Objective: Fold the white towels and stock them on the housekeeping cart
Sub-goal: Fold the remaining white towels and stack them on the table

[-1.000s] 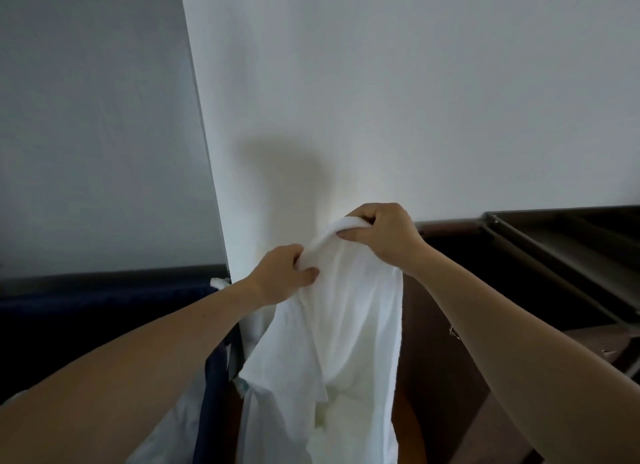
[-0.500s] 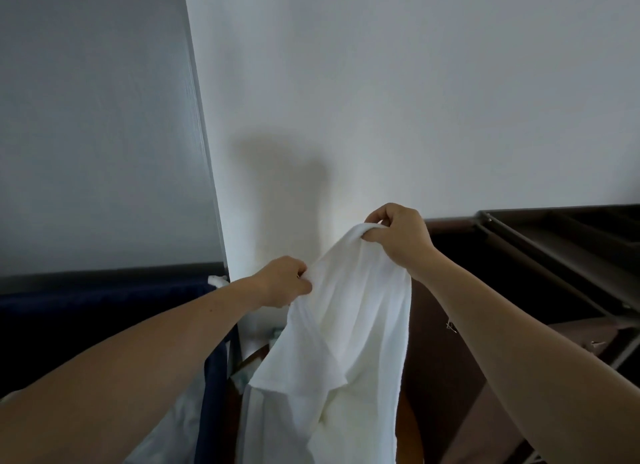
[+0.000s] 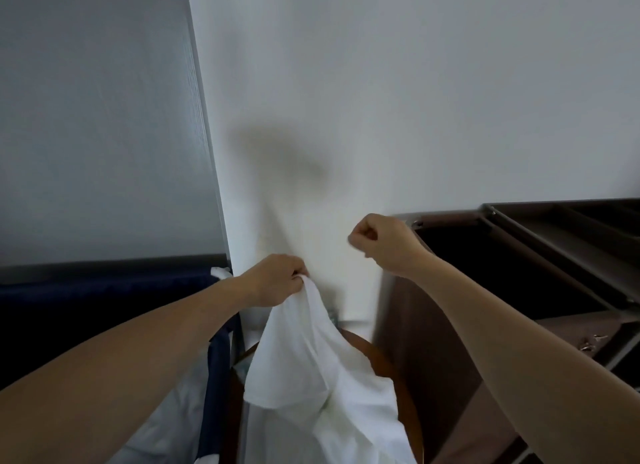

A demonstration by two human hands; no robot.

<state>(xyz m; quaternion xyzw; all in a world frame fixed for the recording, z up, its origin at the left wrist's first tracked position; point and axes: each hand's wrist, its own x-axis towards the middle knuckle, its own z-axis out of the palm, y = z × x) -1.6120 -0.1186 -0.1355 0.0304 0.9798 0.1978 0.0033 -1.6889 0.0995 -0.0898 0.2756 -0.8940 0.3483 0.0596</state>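
Left forearm and right forearm bare to the frame edge. Left hand, right hand bare too; wrists uncovered.

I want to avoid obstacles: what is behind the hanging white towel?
Behind the white cloth towel, pinched by the left hand, a curved brown edge and the plain white wall show. Anything lower is covered by the cloth.

the towel hangs from the left hand, between the linen bag at left and the cart at right.
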